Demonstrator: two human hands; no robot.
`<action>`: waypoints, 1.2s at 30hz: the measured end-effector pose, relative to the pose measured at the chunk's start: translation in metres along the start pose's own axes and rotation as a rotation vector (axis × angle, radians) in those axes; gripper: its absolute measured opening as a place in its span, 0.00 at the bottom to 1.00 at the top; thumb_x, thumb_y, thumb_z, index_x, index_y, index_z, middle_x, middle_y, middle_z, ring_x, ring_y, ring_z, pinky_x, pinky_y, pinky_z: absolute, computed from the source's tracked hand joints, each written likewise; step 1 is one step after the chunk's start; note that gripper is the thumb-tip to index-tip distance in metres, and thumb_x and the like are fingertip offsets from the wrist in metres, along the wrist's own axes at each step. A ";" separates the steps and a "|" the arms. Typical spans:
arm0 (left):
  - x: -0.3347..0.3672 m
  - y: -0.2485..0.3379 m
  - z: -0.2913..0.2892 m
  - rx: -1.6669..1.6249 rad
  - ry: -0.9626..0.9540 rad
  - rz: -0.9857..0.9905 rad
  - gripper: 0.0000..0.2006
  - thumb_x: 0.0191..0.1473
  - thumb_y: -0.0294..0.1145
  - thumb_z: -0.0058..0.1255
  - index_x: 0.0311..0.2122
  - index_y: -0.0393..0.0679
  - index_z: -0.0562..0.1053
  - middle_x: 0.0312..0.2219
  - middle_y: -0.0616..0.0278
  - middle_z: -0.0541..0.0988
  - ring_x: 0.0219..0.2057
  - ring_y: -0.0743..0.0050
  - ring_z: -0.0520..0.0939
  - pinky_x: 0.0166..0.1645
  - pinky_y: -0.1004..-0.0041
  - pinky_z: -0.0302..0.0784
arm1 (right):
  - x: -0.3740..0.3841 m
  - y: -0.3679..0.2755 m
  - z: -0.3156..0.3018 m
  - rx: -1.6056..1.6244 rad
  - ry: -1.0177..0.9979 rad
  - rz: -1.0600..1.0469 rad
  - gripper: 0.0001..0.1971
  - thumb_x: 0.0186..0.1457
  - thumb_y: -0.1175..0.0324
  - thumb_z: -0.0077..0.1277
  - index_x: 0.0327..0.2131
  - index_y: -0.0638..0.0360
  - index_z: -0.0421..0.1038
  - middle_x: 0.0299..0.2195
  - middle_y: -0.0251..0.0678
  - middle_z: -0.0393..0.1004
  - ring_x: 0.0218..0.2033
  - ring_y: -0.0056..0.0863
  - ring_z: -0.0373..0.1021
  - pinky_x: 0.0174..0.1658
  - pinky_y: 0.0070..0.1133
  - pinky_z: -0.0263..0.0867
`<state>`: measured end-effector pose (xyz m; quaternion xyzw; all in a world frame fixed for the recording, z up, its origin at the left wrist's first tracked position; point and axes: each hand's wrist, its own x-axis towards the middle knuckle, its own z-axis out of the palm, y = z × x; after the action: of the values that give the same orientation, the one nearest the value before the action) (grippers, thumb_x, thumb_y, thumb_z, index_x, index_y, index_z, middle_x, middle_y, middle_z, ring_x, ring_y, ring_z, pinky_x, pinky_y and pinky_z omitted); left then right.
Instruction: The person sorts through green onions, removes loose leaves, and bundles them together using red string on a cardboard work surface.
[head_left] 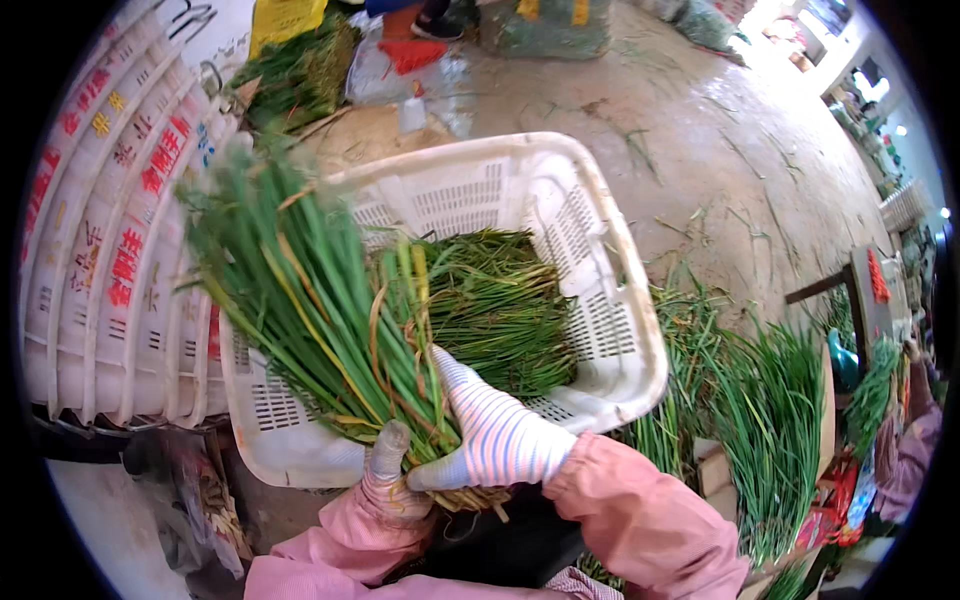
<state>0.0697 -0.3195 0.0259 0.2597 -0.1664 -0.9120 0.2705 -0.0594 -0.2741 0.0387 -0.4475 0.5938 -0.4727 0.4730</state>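
Observation:
A thick bunch of chives (320, 310) leans up and to the left, its pale cut ends low near my lap. My left hand (393, 470), in a worn pale glove, is closed round the bunch near those ends, thumb pointing up. From the right my right hand (505, 425), in a white glove with blue stripes, grips the stalks just above. Some leaves are yellow or brown, and the tips blur. Behind the bunch stands a white plastic basket (637, 290), with more chives (500, 315) lying flat inside. The held leaves hide its left part.
Stacked white crates (125, 230) rise at the left. A heap of loose chives (765, 430) lies to the right of the basket, near a wooden stool (865, 290). More greens (300, 80) lie at the back left. Leaf scraps litter the floor (700, 130); another person's sleeve (910, 450) shows far right.

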 end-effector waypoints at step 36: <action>-0.129 -0.422 0.131 1.036 -0.494 -1.089 0.31 0.42 0.42 0.60 0.52 0.53 0.61 0.47 0.63 0.67 0.41 0.59 0.70 0.43 0.62 0.72 | -0.635 0.036 -0.152 -0.544 1.010 0.865 0.40 0.43 0.55 0.55 0.56 0.65 0.51 0.54 0.52 0.58 0.55 0.43 0.56 0.56 0.26 0.53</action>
<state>-0.0831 0.1134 -0.0058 0.1876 -0.4747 -0.7537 -0.4140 -0.1152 0.3732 0.1077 -0.0008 0.9610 -0.2276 0.1574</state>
